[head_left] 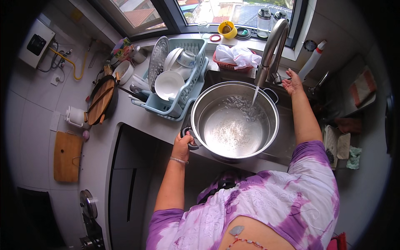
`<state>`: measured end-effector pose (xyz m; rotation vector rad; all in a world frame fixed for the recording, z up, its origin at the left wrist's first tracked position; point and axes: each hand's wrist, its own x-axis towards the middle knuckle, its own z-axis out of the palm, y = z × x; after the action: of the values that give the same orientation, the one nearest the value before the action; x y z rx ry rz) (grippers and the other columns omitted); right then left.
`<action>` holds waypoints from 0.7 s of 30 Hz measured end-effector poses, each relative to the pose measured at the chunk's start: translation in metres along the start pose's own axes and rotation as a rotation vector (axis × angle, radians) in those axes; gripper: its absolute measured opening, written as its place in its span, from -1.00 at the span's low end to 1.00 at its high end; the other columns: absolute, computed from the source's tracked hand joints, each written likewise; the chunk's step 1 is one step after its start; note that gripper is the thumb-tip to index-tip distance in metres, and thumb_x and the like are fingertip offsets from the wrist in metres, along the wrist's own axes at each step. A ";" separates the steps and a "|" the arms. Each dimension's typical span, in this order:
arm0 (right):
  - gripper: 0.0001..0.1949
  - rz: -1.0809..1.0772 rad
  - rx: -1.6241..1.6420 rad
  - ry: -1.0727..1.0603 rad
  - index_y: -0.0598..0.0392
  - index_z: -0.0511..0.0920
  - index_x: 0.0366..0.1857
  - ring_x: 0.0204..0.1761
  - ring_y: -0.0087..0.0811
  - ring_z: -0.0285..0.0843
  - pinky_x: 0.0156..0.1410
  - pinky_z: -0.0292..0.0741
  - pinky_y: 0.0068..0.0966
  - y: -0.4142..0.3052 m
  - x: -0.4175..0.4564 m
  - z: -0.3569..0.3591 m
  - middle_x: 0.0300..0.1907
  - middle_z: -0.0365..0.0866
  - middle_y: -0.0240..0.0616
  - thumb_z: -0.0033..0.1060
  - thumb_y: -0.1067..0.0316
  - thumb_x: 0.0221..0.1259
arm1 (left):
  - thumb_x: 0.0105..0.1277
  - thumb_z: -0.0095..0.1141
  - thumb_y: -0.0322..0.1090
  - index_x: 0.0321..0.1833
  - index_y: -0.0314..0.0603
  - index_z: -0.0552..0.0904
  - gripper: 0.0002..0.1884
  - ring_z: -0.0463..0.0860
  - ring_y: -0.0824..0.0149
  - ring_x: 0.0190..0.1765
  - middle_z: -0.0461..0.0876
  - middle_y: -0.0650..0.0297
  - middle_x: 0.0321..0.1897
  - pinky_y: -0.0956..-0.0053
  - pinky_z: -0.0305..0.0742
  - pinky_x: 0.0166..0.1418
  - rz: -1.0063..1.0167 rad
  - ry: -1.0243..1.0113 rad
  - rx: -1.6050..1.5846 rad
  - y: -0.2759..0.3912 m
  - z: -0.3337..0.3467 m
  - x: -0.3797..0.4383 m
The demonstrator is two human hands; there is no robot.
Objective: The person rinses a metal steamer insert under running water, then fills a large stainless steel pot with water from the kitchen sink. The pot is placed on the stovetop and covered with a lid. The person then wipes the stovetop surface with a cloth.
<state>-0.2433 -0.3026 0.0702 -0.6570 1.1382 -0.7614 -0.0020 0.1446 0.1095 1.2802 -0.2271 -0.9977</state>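
Water runs from the metal tap (271, 51) into a large stainless-steel pot (206, 137) over the sink (285, 147). Bubbles ripple where the stream lands at the pot's far right, and the pot's bottom shows through the water. My left hand (182, 144) grips the dark handle (193, 145) on the pot's near left side. At the tap's base, my right hand (292, 82) is raised beside the tap lever (283, 78) with its fingers apart. Whether a finger touches the lever I cannot tell. A second handle (272, 95) is at the pot's far right.
Left of the pot stands a blue dish rack (184, 106) with bowls and a perforated metal tray (158, 61). A red basket (232, 65) holding white cloths sits behind the sink. Farther left is a pan (113, 104) with a wooden lid (101, 101). Sponges (343, 146) lie at right.
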 end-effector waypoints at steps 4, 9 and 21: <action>-0.51 -0.003 -0.008 -0.002 -0.17 0.43 -0.03 0.10 -0.14 0.20 -0.03 0.30 -0.44 0.000 -0.001 0.001 0.17 0.06 0.16 0.10 -0.16 -0.05 | 0.02 -0.10 -0.48 -0.49 -0.07 0.33 -0.92 0.27 0.54 -0.64 0.28 0.43 -0.71 0.63 0.20 -0.51 0.005 0.003 -0.002 0.000 0.000 0.000; -0.51 -0.004 -0.005 0.001 -0.17 0.44 -0.05 0.05 -0.16 0.22 -0.03 0.31 -0.44 0.000 0.001 -0.001 0.13 0.09 0.14 0.11 -0.16 -0.06 | 0.00 -0.09 -0.50 -0.50 -0.07 0.32 -0.90 0.27 0.54 -0.65 0.28 0.44 -0.72 0.63 0.20 -0.53 0.010 0.000 -0.005 0.000 0.000 0.000; -0.51 0.003 0.000 0.006 -0.18 0.43 -0.03 0.07 -0.16 0.21 -0.02 0.30 -0.43 0.000 0.000 0.000 0.15 0.08 0.13 0.11 -0.16 -0.05 | 0.01 -0.09 -0.50 -0.50 -0.08 0.32 -0.90 0.30 0.53 -0.63 0.31 0.42 -0.70 0.63 0.23 -0.52 0.014 -0.006 0.006 0.002 0.001 -0.004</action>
<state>-0.2437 -0.3031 0.0702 -0.6535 1.1443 -0.7616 -0.0038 0.1465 0.1129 1.2802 -0.2432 -0.9895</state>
